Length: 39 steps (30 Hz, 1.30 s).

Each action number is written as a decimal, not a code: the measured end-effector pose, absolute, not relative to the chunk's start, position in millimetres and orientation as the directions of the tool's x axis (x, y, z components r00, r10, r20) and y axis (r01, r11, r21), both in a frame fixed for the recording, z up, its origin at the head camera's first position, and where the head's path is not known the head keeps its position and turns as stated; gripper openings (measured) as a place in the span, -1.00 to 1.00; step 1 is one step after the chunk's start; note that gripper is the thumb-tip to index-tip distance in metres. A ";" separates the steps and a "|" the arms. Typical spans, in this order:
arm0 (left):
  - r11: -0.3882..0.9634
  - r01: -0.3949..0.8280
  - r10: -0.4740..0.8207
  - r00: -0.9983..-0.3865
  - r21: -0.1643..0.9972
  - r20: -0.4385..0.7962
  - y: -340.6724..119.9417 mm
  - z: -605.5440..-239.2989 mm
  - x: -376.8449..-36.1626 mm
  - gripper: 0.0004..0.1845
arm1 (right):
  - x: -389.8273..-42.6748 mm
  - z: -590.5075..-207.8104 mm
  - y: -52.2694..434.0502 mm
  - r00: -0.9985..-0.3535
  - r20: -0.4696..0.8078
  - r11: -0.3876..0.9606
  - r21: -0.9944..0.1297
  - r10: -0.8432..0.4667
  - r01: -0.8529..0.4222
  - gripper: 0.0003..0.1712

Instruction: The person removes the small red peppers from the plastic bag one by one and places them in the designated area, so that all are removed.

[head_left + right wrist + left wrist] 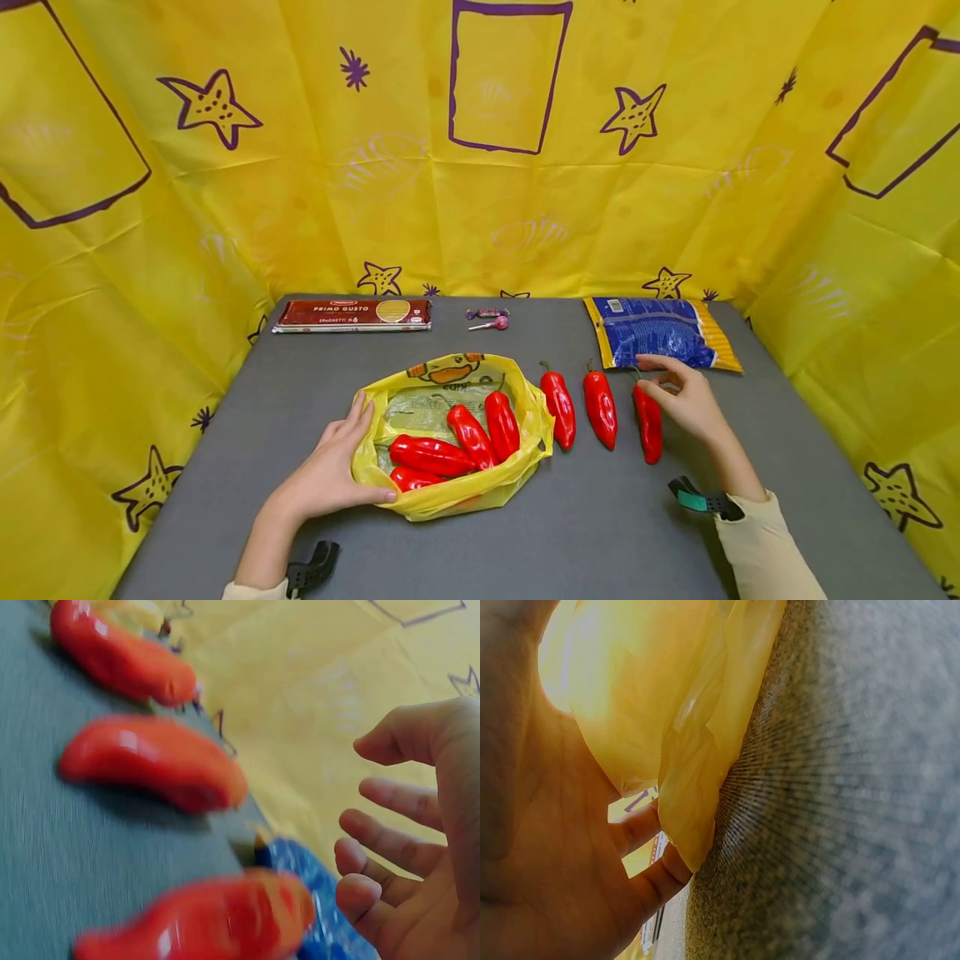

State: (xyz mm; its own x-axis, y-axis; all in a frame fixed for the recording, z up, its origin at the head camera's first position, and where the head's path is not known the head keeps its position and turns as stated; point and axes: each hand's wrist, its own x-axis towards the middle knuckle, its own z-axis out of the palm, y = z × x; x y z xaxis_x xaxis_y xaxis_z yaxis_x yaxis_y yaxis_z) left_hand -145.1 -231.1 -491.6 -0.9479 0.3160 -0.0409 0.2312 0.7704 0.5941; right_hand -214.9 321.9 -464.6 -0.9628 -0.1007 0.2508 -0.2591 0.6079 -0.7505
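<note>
Three loose peppers (602, 407), four in bag (450, 492)

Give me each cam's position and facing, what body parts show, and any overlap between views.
Head: above the table, looking forward and down at the yellow bag, three loose peppers and both hands.
Left wrist: low by the table, facing the bag's wall; left hand against it.
Right wrist: low over the table, facing the peppers; right hand open, fingers spread.
Shared: rightmost pepper in head and right wrist.
</note>
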 end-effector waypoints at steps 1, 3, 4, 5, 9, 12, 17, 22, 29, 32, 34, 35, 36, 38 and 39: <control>0.769 0.235 0.317 -0.948 0.594 -0.035 -231.3 -491.6 -144.8 0.51 | -216.4 -463.4 317.1 -0.959 0.260 0.591 -0.758 -0.113 -0.275 -0.53; 0.768 0.240 0.317 -0.948 0.594 -0.027 -231.6 -491.6 -144.5 0.50 | -219.8 -461.7 307.3 -0.951 0.277 0.562 -0.768 -0.138 -0.306 -0.54; 0.768 0.239 0.317 -0.948 0.595 -0.027 -231.8 -491.6 -144.3 0.50 | -221.2 -460.9 302.3 -0.948 0.279 0.549 -0.774 -0.151 -0.315 -0.54; 0.768 0.237 0.317 -0.948 0.595 -0.031 -231.8 -491.7 -144.2 0.50 | -222.4 -460.2 297.0 -0.946 0.281 0.538 -0.779 -0.163 -0.324 -0.54; 0.767 0.226 0.316 -0.948 0.600 -0.047 -231.5 -492.0 -143.9 0.51 | -227.3 -458.1 278.2 -0.942 0.267 0.516 -0.789 -0.202 -0.334 -0.53; 0.766 0.222 0.315 -0.948 0.603 -0.052 -230.7 -492.1 -143.6 0.51 | -231.7 -456.7 265.0 -0.938 0.261 0.497 -0.797 -0.228 -0.343 -0.53; 0.770 0.216 0.311 -0.948 0.600 -0.059 -229.9 -491.5 -142.2 0.52 | -236.8 -450.1 241.4 -0.918 0.272 0.448 -0.809 -0.289 -0.380 -0.53; 0.772 0.212 0.310 -0.949 0.599 -0.064 -229.1 -490.7 -142.7 0.52 | -242.1 -442.9 217.3 -0.902 0.267 0.403 -0.825 -0.339 -0.396 -0.53; 0.773 0.214 0.307 -0.950 0.598 -0.058 -228.9 -490.2 -144.1 0.53 | -250.4 -433.0 183.8 -0.879 0.272 0.364 -0.831 -0.393 -0.420 -0.54; 0.775 0.212 0.304 -0.951 0.595 -0.058 -229.2 -490.3 -143.6 0.53 | -253.8 -429.8 170.1 -0.864 0.283 0.348 -0.828 -0.417 -0.439 -0.54; 0.775 0.213 0.304 -0.951 0.595 -0.055 -229.3 -490.3 -143.3 0.53 | -256.0 -427.7 161.7 -0.852 0.289 0.333 -0.828 -0.436 -0.451 -0.53; 0.775 0.214 0.304 -0.951 0.595 -0.053 -229.3 -490.4 -143.2 0.53 | -257.2 -426.6 157.6 -0.846 0.293 0.325 -0.828 -0.445 -0.457 -0.53; 0.775 0.216 0.304 -0.951 0.595 -0.052 -229.4 -490.4 -143.1 0.53 | -258.3 -425.4 153.4 -0.839 0.295 0.317 -0.827 -0.457 -0.464 -0.52; 0.774 0.216 0.304 -0.951 0.595 -0.050 -229.4 -490.4 -143.0 0.53 | -260.6 -422.9 145.2 -0.826 0.299 0.307 -0.824 -0.477 -0.476 -0.51; 0.774 0.216 0.304 -0.951 0.595 -0.050 -229.5 -490.4 -142.9 0.53 | -261.7 -421.8 141.1 -0.820 0.299 0.304 -0.822 -0.489 -0.481 -0.51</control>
